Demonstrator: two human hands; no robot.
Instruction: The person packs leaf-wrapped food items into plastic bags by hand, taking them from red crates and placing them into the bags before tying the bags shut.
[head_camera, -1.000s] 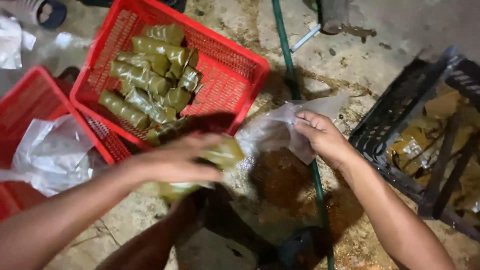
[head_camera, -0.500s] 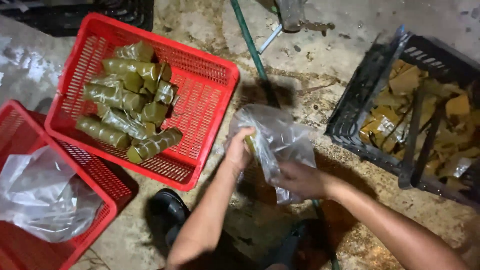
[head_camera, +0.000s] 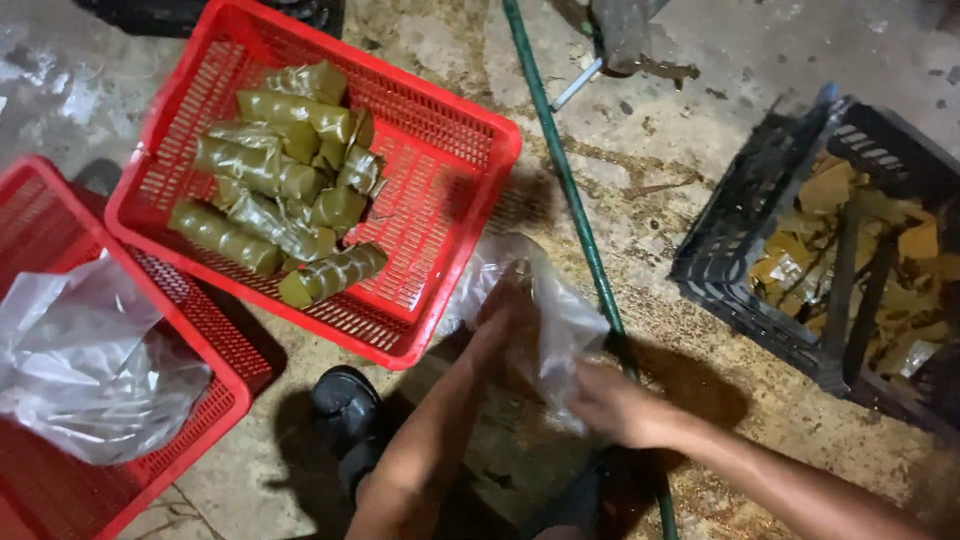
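On a stained concrete floor between crates, a thin clear plastic bag (head_camera: 545, 310) hangs upright, mouth up, just right of the red plastic basket (head_camera: 470, 150). The left hand (head_camera: 505, 315) reaches inside it, grip hidden; the right hand (head_camera: 620, 405) pinches its lower edge.

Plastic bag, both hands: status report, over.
Left hand inside the clear plastic bag. Right hand grips bag's lower edge. Red basket of green wrapped rolls beside; nothing blocking.
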